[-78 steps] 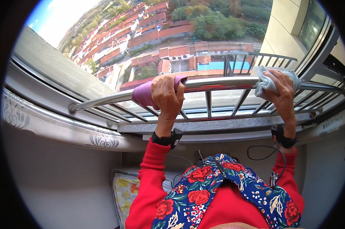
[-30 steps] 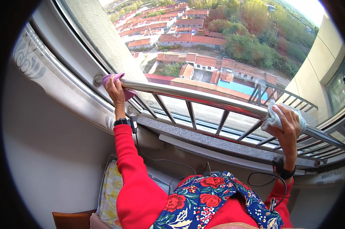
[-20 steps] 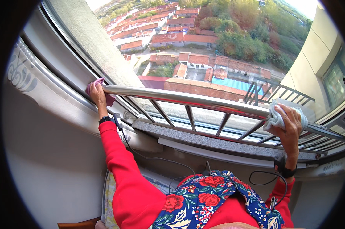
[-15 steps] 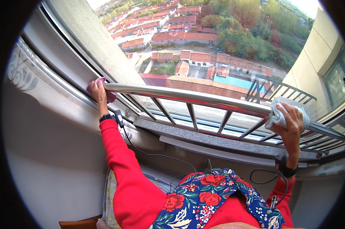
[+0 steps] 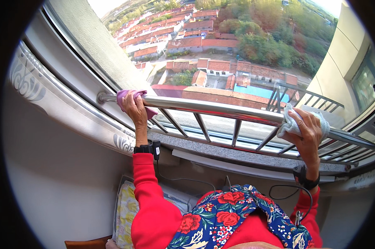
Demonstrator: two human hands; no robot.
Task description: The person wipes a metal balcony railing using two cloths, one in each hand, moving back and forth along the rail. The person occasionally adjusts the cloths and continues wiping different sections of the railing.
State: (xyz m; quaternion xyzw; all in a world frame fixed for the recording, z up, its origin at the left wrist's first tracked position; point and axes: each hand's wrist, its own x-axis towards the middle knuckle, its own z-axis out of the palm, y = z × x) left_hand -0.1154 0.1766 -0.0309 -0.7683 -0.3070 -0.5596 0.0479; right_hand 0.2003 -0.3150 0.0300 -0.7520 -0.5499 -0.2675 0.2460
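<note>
A shiny metal railing crosses in front of the window. Near its left end, my left hand is wrapped over a purple cloth that drapes around the top rail. Farther right on the same rail, my right hand grips a pale blue-white cloth folded over the bar. Both cloths touch the metal, and my fingers press them down. Parts of the fingers are hidden behind the cloths.
Upright bars run below the rail to a speckled stone sill. A patterned curtain hangs at the left. Cables trail from my wristbands. A yellow-and-white patterned cloth item lies low at the left. Beyond the glass are rooftops far below.
My left hand has slid right along the rail with the purple cloth, uncovering the rail's left end mount. My right hand and its cloth have shifted slightly left.
</note>
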